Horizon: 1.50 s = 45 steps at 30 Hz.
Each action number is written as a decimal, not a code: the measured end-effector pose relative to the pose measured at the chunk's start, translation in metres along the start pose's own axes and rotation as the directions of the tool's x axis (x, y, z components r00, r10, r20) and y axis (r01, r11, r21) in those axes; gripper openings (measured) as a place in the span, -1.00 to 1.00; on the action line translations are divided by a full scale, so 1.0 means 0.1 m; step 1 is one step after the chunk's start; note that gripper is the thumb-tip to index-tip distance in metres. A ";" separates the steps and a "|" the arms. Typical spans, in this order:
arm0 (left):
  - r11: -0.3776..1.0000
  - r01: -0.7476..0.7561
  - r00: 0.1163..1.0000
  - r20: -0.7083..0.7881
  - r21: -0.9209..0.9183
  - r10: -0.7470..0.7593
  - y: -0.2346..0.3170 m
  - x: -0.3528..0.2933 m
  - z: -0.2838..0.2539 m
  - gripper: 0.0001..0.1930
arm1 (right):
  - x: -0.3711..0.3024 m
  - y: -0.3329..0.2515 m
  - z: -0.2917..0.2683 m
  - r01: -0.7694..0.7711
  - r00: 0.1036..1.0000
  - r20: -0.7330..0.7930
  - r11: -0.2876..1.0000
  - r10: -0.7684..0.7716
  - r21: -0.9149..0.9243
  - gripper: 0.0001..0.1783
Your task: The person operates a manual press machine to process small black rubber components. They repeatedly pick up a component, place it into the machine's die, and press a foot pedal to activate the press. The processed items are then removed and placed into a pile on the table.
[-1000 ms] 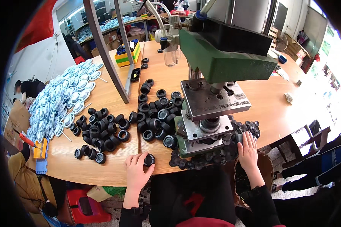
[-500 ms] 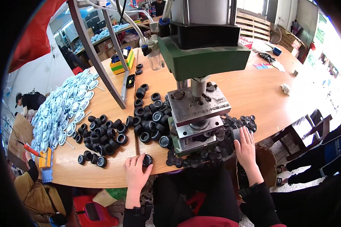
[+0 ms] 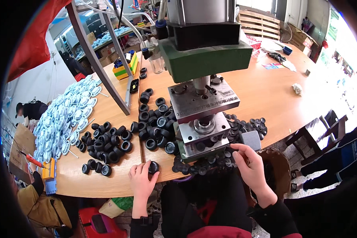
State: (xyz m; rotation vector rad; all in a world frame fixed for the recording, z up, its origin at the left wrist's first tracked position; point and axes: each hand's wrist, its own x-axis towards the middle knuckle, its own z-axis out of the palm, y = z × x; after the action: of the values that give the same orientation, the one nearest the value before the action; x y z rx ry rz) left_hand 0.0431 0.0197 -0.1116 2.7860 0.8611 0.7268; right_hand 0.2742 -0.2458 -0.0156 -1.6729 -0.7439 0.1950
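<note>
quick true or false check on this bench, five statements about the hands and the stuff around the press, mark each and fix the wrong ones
1. The left hand is at a black wheel near the table's front edge. True.
2. The yellow and green bin stands to the right of the green press. False: it stands to the left.
3. Small black discs lie around the foot of the press. True.
4. The right hand is over the pale blue pieces. False: it is by the lower part of the press, and those pieces are heaped at the far left.
5. The grey ridged pad is to the right of the press. True.
</note>
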 end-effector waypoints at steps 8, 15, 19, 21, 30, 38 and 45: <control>1.000 0.018 1.000 0.008 -0.002 -0.018 0.01 0.00 -0.04 -0.39 | 0.72 -0.25 0.73 0.266 0.899 -0.185 0.832 -0.396 -0.488 -0.32; 0.921 0.139 0.988 -0.015 -0.364 -0.155 0.00 0.07 -0.11 -0.57 | 0.91 -0.16 0.78 0.233 0.893 -0.225 0.826 -0.391 -0.513 -0.52; -0.096 0.278 0.883 0.294 -0.956 -0.365 0.30 0.27 -0.34 -0.49 | 0.78 -0.01 0.65 0.279 0.851 -0.198 0.738 -0.487 -0.614 -0.46; -0.227 0.292 0.906 0.345 -0.929 -0.246 0.50 0.39 -0.50 -0.46 | 0.60 0.01 0.55 0.314 0.863 -0.198 0.801 -0.465 -0.510 -0.43; 0.089 0.245 0.966 0.252 -0.965 0.067 1.33 1.15 -0.51 -0.39 | -0.79 1.44 -1.04 -0.297 0.872 -0.488 0.838 0.042 -0.458 -0.46; 0.569 0.144 0.986 0.165 -0.809 -0.015 1.61 1.39 -0.27 -0.54 | -1.24 2.00 -1.55 -0.398 0.883 -0.468 0.589 0.037 -0.704 -0.19; 0.825 0.039 0.996 0.090 -0.563 0.014 1.72 1.57 -0.35 -0.56 | -0.92 1.69 -1.12 -0.278 0.909 -0.417 0.773 0.020 -0.570 -0.49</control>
State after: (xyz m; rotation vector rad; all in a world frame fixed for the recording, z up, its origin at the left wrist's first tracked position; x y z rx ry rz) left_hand 0.2248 -0.0350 0.0282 2.2543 0.5290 0.7055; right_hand 0.3211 -0.4005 -0.1692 -2.3170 -0.3720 -0.3102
